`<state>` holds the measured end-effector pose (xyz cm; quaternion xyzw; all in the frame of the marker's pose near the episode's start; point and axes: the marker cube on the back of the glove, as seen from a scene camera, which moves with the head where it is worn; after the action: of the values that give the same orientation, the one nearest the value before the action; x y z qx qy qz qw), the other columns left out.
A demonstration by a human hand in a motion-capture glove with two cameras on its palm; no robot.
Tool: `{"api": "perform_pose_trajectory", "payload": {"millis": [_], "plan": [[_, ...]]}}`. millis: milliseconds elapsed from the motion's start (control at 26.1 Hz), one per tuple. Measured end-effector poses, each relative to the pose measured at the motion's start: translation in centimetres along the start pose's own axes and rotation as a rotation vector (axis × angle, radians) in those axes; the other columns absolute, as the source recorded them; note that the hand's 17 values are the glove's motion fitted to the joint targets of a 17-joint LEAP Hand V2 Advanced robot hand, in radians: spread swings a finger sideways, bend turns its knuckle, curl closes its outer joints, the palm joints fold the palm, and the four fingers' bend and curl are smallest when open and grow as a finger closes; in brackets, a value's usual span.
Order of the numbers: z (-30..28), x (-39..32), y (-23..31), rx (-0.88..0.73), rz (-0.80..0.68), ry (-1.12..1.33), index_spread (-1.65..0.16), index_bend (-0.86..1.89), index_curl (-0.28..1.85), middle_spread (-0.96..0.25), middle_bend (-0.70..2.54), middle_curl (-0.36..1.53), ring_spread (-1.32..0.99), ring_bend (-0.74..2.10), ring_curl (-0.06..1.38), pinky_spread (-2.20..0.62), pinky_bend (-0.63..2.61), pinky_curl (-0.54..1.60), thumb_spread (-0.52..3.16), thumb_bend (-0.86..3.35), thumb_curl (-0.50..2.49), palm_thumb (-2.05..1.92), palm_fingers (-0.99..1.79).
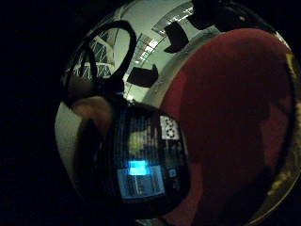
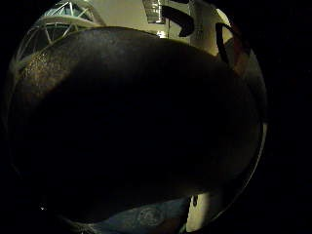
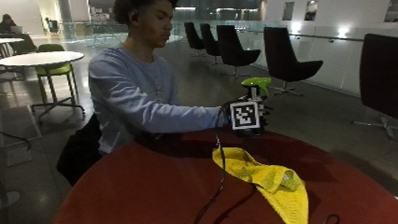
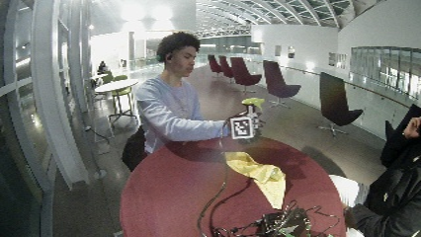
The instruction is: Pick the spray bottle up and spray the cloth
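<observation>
Yellow cloth [image 3: 267, 179] lies crumpled on the round red tabletop [image 3: 143, 186], nearer its right edge, with bare tabletop to its left. Behind the cloth, at the far rim, the gloved right hand [image 3: 245, 119] has its grip clamped on the spray bottle [image 3: 255, 88]. Bottle upright: dark labelled body, green trigger head above the fingers, floor and chairs beyond.

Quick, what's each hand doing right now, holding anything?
Gloved right hand: gripping the green-topped spray bottle, lifted above the red table.
Bare left hand: not visible, cannot tell.
</observation>
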<state>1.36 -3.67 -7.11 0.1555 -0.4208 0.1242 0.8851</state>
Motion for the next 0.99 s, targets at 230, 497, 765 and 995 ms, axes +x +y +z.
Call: {"api": "perform_pose_trajectory", "payload": {"millis": [230,497,765,995], "plan": [[3.0,2.2,-0.4,-0.029,0.008,0.045,-0.23,0.19,0.63,-0.09,0.37,0.5,-0.07,0.44,0.39,0.17,0.15,0.27,0.57,-0.04,0.69,0.96,1.15],[3.0,3.9,0.3,-0.139,0.041,0.121,-0.23,0.2,0.62,-0.08,0.4,0.5,-0.07,0.42,0.39,0.17,0.14,0.26,0.7,-0.06,0.64,0.88,1.16],[2.0,2.8,0.7,-0.177,0.085,0.077,-0.24,0.2,0.6,-0.08,0.33,0.47,-0.08,0.36,0.37,0.16,0.14,0.24,0.84,-0.04,0.58,0.82,0.96],[-4.8,2.4,4.1,-0.2,0.075,0.182,-0.28,0.11,0.53,-0.09,0.31,0.46,-0.06,0.34,0.37,0.15,0.17,0.26,0.9,-0.03,0.55,0.81,0.81]]}}
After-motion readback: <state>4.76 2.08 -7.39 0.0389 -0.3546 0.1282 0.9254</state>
